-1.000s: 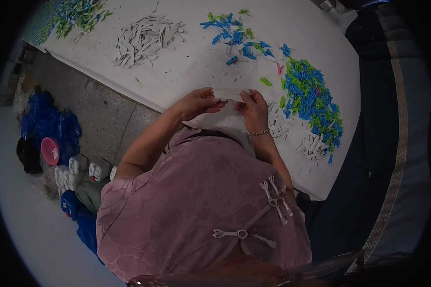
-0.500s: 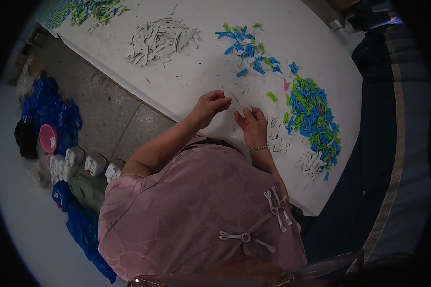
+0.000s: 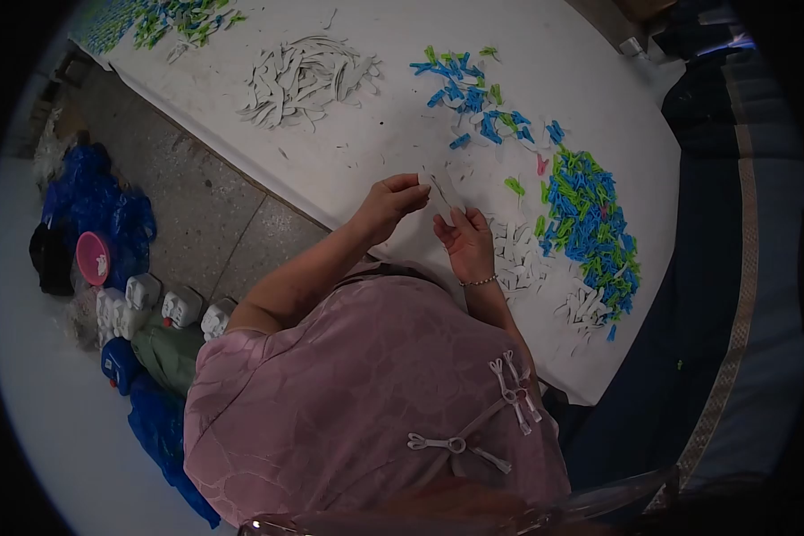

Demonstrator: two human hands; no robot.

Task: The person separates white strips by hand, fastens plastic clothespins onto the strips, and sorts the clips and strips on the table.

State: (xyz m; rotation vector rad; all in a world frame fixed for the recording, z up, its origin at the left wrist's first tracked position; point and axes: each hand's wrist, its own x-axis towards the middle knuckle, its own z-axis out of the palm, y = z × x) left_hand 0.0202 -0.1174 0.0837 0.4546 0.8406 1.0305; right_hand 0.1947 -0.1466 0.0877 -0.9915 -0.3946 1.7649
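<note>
Speckled floor borders the table beneath hands holding a strip.

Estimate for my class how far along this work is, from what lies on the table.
Partway, probably. Possibly done: the dense heap of blue and green clips, though nothing confirms they are finished. In hand: a pale strip, between the left hand and right hand. Probably left: the large pile of pale strips, and perhaps the scattered clips beyond the hands.
</note>
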